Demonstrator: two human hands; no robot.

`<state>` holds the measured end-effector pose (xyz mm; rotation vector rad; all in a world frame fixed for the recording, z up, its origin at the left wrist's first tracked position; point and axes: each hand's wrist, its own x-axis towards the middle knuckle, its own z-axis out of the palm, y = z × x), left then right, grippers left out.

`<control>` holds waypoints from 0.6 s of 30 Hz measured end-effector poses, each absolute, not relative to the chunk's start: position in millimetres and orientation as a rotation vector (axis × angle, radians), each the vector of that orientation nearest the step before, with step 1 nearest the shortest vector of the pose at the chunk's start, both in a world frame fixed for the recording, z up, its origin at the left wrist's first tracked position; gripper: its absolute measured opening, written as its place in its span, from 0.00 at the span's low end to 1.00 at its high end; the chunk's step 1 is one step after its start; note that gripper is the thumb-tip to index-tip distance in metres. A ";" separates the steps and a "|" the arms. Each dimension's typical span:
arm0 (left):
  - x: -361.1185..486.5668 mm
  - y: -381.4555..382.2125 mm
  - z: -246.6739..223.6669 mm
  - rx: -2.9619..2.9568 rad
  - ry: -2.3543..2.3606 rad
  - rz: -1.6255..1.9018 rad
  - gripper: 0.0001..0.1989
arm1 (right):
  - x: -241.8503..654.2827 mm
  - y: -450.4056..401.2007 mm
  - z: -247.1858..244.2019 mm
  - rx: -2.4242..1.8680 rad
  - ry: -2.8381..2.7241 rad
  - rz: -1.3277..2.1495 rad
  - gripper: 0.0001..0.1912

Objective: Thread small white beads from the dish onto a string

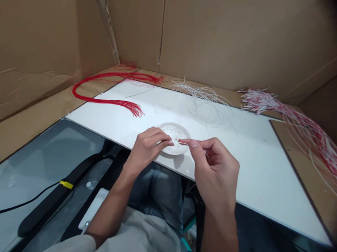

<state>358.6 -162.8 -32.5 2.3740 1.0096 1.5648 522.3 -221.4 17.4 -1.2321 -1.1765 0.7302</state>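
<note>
Left hand: my left hand (145, 149) is over the near rim of the small white bowl (182, 132). The thumb and the fingers are pressed together, and the fingertips (167, 142) are almost on the rim. Maybe they pinch one very small piece, but I cannot tell this from my view.

Right hand: my right hand (215, 170) is just beside the bowl, on the right. The thumb and first finger pinch one thin wire (183, 143), and the other fingers are curled loosely below.

Wire: it is held in the air above the bowl, and its end points to my left fingertips. I cannot see if it touches them.

Bowl: it stands on the white board (253, 177) near the board's front edge, and it is filled with small white pieces (173, 134).

Rest: a bundle of red wires (110, 88) lies at the far left, loose white wires (200, 92) lie at the back, and red-and-white wires (302, 130) lie at the right. Cardboard walls (220, 30) stand behind them. A black cable (18, 204) with a yellow tag (66, 184) lies under the board, on the left.
</note>
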 end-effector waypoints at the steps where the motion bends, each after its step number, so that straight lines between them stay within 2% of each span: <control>1: 358.8 -163.1 -32.2 2.375 1.012 1.569 0.05 | 522.2 -221.3 17.2 -1.231 -1.174 0.732 0.12; 18: 358.3 -163.5 -33.8 2.359 1.035 1.608 0.07 | 522.9 -221.3 18.3 -1.246 -1.191 0.732 0.10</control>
